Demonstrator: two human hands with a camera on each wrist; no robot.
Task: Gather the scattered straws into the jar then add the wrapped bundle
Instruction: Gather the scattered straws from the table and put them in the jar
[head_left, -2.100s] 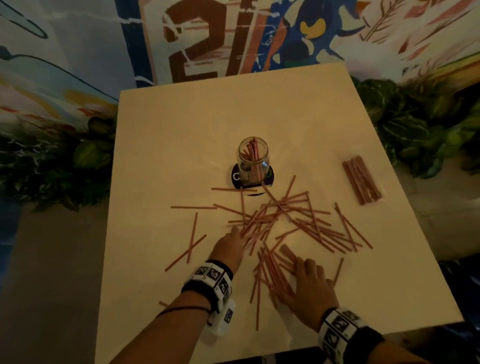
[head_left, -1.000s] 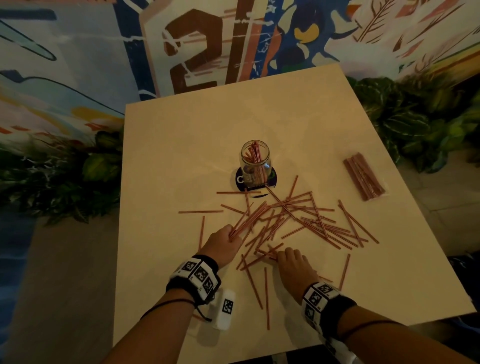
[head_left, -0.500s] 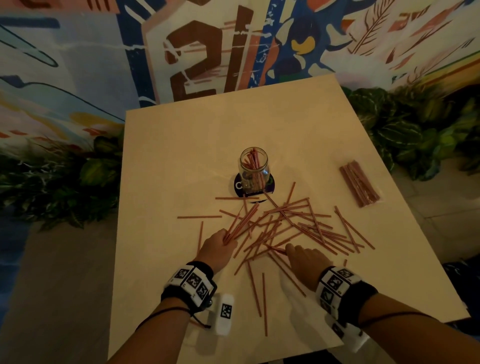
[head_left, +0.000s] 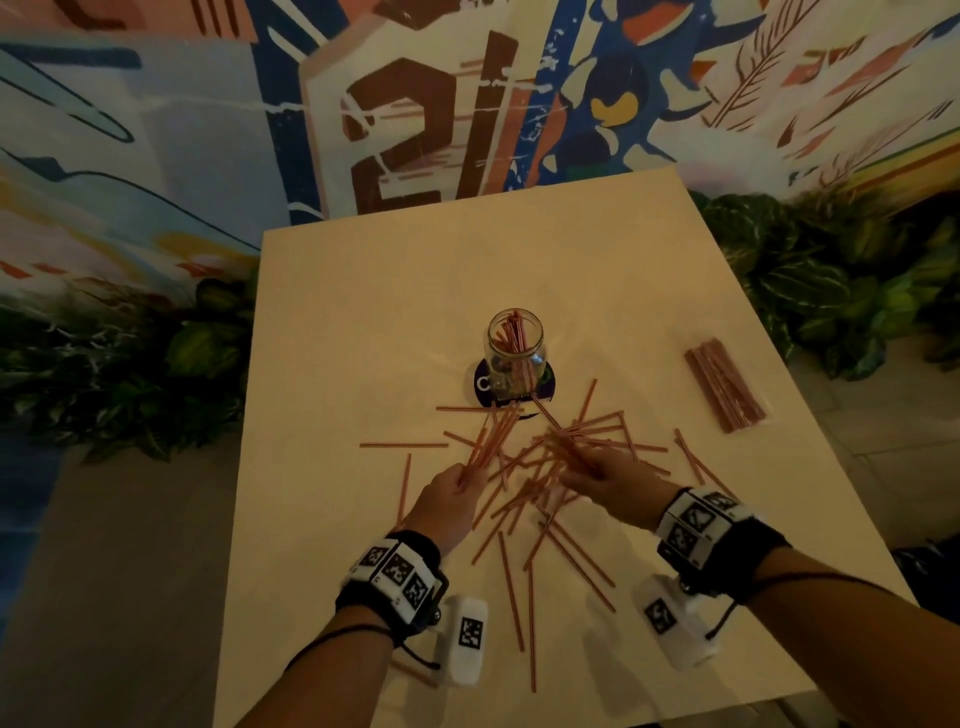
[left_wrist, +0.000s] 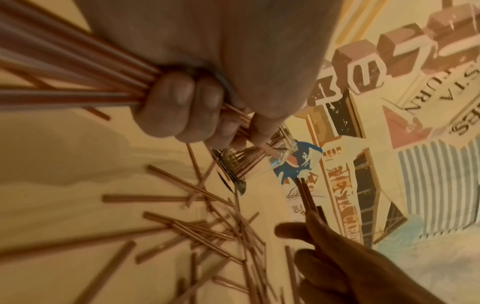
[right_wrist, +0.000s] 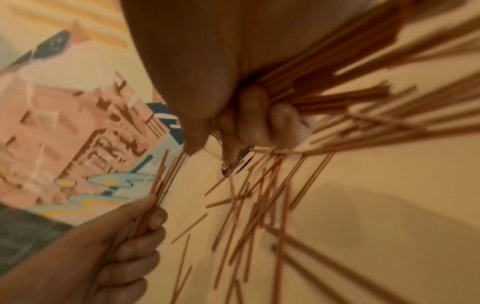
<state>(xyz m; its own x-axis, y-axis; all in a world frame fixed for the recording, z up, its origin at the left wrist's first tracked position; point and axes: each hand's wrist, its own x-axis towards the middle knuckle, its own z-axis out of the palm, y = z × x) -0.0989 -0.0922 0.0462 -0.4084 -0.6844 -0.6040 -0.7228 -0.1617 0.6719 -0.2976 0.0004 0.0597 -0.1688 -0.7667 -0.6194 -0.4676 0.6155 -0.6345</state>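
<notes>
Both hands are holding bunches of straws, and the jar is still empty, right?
Not quite. The jar already has straws standing in it, as the head view shows. The rest holds: the left hand and the right hand each grip a bunch of straws.

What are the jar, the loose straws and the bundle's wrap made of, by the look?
Jar: clear glass, probably; the straws inside show through it and the wall glints.
Loose straws: thin, stiff reddish-brown tubes with a matte look, likely paper, though plastic can't be ruled out.
Wrapped bundle: the same straws in what looks like a thin clear film; its edge shows faintly around them.
</notes>
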